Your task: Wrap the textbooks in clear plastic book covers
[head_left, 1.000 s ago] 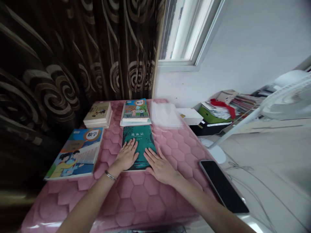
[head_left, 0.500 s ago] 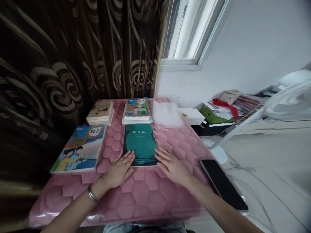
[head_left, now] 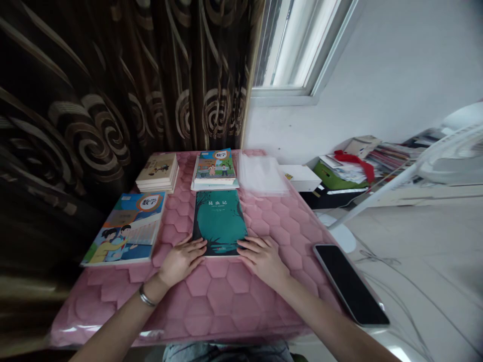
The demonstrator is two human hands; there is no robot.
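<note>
A teal and black book [head_left: 221,221] lies flat at the middle of the pink quilted table cover [head_left: 222,296]. My left hand [head_left: 182,260] rests at its lower left corner, fingertips on the cover and fingers apart. At the lower right corner lies my right hand [head_left: 262,261], its fingers also spread, with the tips over the book's edge. Neither hand grips anything. Just behind the book is a small pile topped by a blue textbook [head_left: 215,166]. Another blue textbook [head_left: 126,231] lies to the left.
Small tan books [head_left: 157,170] are stacked at the back left. Clear plastic sheets [head_left: 263,173] and a white box [head_left: 302,177] are at the back right. A black phone [head_left: 350,284] lies on the right edge, near a white fan [head_left: 377,196]. Patterned curtains [head_left: 94,125] hang behind.
The fingers of both hands have shifted slightly at the book's lower corners, the right hand's fingertips reaching further over the cover. The view has moved a little; the books lie as before.
</note>
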